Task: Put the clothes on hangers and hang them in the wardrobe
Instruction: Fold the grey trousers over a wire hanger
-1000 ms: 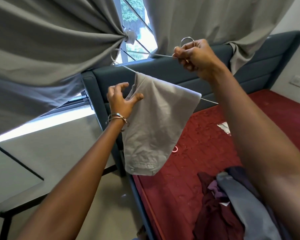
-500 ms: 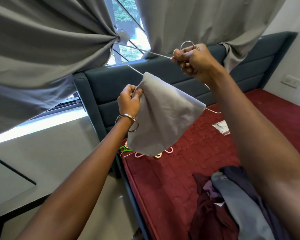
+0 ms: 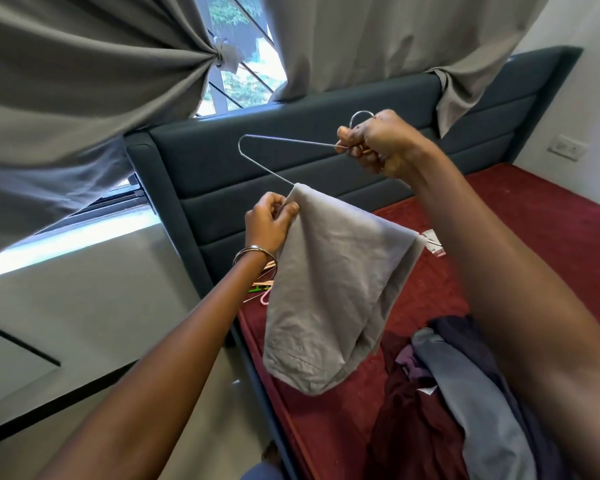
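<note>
Two hands (image 3: 267,225) (image 3: 378,143), one wire hanger (image 3: 257,161) with one grey garment (image 3: 329,292) draped over it, and one heap of clothes (image 3: 465,393) on the bed below the garment

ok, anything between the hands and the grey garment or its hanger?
No. The left hand already pinches the grey garment draped over the wire hanger; the right hand grips the hanger's neck. The wardrobe is out of view.
</note>
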